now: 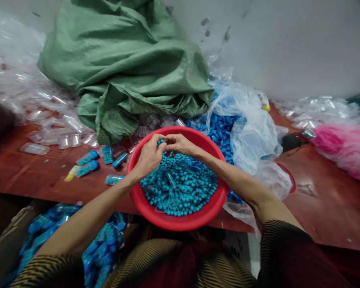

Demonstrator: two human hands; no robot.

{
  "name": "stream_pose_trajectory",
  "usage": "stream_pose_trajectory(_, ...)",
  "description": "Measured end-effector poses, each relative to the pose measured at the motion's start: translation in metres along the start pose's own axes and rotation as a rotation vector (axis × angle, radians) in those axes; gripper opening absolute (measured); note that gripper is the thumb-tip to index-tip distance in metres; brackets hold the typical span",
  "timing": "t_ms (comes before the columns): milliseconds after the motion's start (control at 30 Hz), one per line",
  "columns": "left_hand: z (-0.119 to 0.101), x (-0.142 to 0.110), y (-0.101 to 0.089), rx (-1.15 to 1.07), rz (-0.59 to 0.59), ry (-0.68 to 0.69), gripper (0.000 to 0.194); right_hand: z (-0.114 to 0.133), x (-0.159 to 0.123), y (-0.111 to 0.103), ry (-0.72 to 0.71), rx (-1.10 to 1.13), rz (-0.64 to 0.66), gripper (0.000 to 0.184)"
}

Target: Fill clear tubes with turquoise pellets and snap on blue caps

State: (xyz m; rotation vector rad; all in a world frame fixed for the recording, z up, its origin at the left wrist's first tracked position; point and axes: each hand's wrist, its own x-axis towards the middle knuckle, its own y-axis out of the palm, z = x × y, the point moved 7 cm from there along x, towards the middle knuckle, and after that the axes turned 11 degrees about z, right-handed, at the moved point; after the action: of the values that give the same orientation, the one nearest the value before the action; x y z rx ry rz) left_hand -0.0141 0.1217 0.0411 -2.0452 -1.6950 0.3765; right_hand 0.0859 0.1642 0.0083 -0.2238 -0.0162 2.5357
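Observation:
A red basin (pixel 180 225) holds a heap of small turquoise-blue beads (pixel 183 188), with some transparent plastic pieces (pixel 170 180) among them. Over the basin's far side, my left hand (pixel 151 156) is closed, and a few blue beads show at its fingers. My right hand (pixel 181 145) meets it fingertip to fingertip, its thumb and fingers pinched at the same beads; whether it grips a container too is hidden. Left of the basin lie several filled plastic containers with blue caps (pixel 88 168), one beside a yellow-and-white label (pixel 72 173).
A large green woven sack (pixel 132 68) stands behind the basin. Transparent empty containers (pixel 57 130) are piled at left. Blue caps (pixel 223 130) spill from a plastic bag (pixel 252 136) at right. Pink bagged material (pixel 345 144) lies farther right. Below the table (pixel 327 200), a box holds filled containers (pixel 102 252).

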Motion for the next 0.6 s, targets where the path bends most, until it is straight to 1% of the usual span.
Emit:
stream_pose_trajectory(67,-0.002,0.006,0.002,0.048,-0.002,-0.038,0.025,0.007,-0.011,-0.02,0.029,-0.197,-0.087,0.014)
stream_pose_trajectory(100,0.002,0.008,0.005,0.018,0.031,-0.096,0.029,0.01,-0.017,-0.029,0.035,-0.282,-0.136,0.014)
stream_pose_trajectory(133,0.009,0.009,0.009,-0.048,0.094,-0.177,0.031,0.013,-0.023,-0.037,0.032,-0.354,-0.177,0.015)
stream_pose_trajectory(200,0.025,0.006,0.024,-0.229,0.282,-0.354,0.029,0.015,-0.033,-0.044,-0.003,-0.457,-0.205,0.017)
stream_pose_trajectory(267,0.034,0.001,0.036,-0.38,0.431,-0.459,0.024,0.014,-0.037,-0.036,-0.065,-0.541,-0.147,0.021)
stream_pose_trajectory(300,0.037,0.0,0.039,-0.426,0.468,-0.476,0.024,0.013,-0.037,-0.03,-0.083,-0.586,-0.094,0.023)
stream_pose_trajectory(367,0.038,0.0,0.04,-0.482,0.485,-0.477,0.027,0.009,-0.038,-0.02,-0.054,-0.707,-0.005,0.026)
stream_pose_trajectory(400,0.038,0.0,0.04,-0.505,0.481,-0.471,0.029,0.006,-0.039,-0.021,-0.006,-0.784,-0.006,0.025)
stream_pose_trajectory(433,0.038,0.0,0.039,-0.528,0.473,-0.464,0.031,0.004,-0.041,-0.026,0.064,-0.868,-0.039,0.024)
stream_pose_trajectory(533,0.038,0.0,0.036,-0.599,0.426,-0.436,0.038,-0.003,-0.051,-0.05,0.361,-1.112,-0.219,0.026)
stream_pose_trajectory(600,0.039,-0.001,0.036,-0.65,0.409,-0.425,0.042,-0.012,-0.056,-0.057,0.553,-1.214,-0.266,0.029)
